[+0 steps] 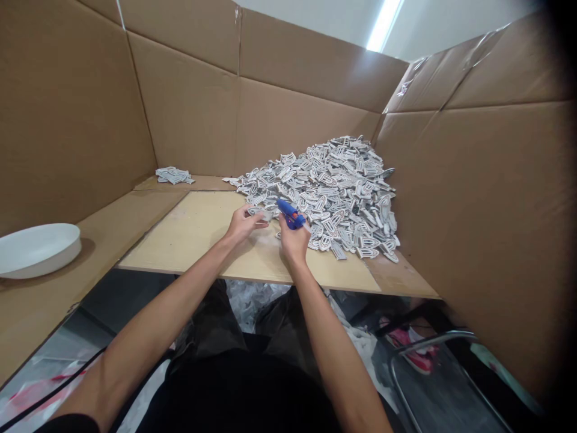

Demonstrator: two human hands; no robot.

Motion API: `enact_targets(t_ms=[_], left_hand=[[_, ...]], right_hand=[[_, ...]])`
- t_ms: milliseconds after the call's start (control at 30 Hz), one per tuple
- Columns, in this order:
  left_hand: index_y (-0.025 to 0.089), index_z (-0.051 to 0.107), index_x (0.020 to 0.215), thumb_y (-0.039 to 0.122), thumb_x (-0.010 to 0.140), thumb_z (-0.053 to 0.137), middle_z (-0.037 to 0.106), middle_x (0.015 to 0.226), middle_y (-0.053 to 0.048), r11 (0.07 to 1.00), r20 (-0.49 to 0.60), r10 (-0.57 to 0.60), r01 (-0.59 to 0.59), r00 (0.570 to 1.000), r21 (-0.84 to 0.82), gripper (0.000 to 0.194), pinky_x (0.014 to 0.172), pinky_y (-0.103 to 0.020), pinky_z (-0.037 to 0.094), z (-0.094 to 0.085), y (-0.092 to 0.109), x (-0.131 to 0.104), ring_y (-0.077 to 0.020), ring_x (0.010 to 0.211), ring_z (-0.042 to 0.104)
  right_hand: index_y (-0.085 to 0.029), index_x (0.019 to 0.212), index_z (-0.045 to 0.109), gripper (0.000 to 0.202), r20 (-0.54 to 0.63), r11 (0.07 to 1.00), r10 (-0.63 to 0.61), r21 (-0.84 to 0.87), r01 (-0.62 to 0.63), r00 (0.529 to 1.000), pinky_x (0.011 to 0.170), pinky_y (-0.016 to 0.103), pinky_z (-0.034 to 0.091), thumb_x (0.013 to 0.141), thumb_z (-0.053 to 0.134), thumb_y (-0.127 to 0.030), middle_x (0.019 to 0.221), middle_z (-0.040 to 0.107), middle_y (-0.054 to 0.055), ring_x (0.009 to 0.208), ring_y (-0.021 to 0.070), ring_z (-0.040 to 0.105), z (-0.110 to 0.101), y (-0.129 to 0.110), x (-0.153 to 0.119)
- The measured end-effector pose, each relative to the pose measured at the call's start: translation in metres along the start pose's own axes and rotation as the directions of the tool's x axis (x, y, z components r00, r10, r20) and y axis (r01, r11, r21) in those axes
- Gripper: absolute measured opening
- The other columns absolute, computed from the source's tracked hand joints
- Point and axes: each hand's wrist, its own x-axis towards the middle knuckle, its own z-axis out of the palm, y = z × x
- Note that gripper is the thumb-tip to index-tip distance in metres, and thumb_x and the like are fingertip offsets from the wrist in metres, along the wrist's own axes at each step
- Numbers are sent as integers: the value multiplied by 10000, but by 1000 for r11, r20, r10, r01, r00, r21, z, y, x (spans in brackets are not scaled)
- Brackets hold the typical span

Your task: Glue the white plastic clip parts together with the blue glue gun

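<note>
My left hand [242, 225] is closed on a small flat grey-white piece [259, 213], pinched between thumb and fingers over the front of the board. My right hand [295, 240] is wrapped round a blue glue gun [291, 214] with red-orange parts and a pale stub at its rear. Its narrow end points up and left, a little right of the held piece. Just beyond both hands rises a big heap of similar slotted, round-ended pieces [333, 186]. Fine detail on the held piece is too small to make out.
A small stack of flat pieces [174, 175] lies at the back left. The white bowl [40, 249] stands at far left. Tall cardboard walls [297, 114] enclose the pale board [180, 234] on three sides. A metal-framed chair [433, 361] is below right.
</note>
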Motion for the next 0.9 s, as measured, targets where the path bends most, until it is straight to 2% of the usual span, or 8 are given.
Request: enact_targets(t_ms=[167,267,433,600,667,833,900], left_hand=[[140,616,861,73,767,827,683,820,-17,995,-17,-33,31,999,-94,240,856,-396,633,-2,5,-2,-132,735,668],[132,635,871,63,742,819,718,849,-51,997,-14,-40,39,999,-72,235,784,-320,592,-2,5,0,-139,734,676],[138,638,992,36,664,850,768,882,-80,999,0,-51,51,999,-14,404,647,-244,506,0,6,-2,-183,754,741],[164,561,945,151,857,782,734,773,-51,998,19,-61,61,998,26,238,625,-267,548,0,8,-5,-182,666,738],[176,529,915,174,889,775,710,726,-36,998,21,-61,61,998,23,248,637,-279,571,0,7,-5,-175,641,726],[170,519,1008,25,735,884,744,805,-50,995,43,-95,95,995,2,478,717,-318,612,-2,5,-4,-180,644,746],[166,517,1035,0,746,855,751,825,-58,993,44,-114,115,992,-7,475,738,-342,622,-2,5,-4,-196,651,759]], right_hand=[[-212,952,647,363,38,999,-3,34,2,999,828,308,519,872,718,-559,852,704,9,801,194,622,-1,1,0],[-220,949,635,355,51,1000,-14,17,14,999,829,305,515,873,717,-557,848,693,4,818,198,621,-1,2,0],[-232,915,612,341,79,999,-34,-4,35,996,781,290,501,890,706,-559,802,650,-20,768,182,596,-5,-3,0],[-248,811,604,388,277,981,-133,-101,166,952,722,303,465,905,705,-612,686,579,-34,655,173,511,-21,-2,14],[-243,779,616,406,332,965,-167,-136,222,928,733,314,462,919,687,-617,691,601,-17,665,181,518,-28,0,19],[-236,768,626,425,305,960,-185,-146,238,934,739,322,458,937,651,-626,700,618,-6,690,193,538,-34,3,16],[-237,769,618,429,301,966,-168,-139,218,939,724,316,449,939,643,-630,692,613,-11,684,188,532,-32,2,12]])
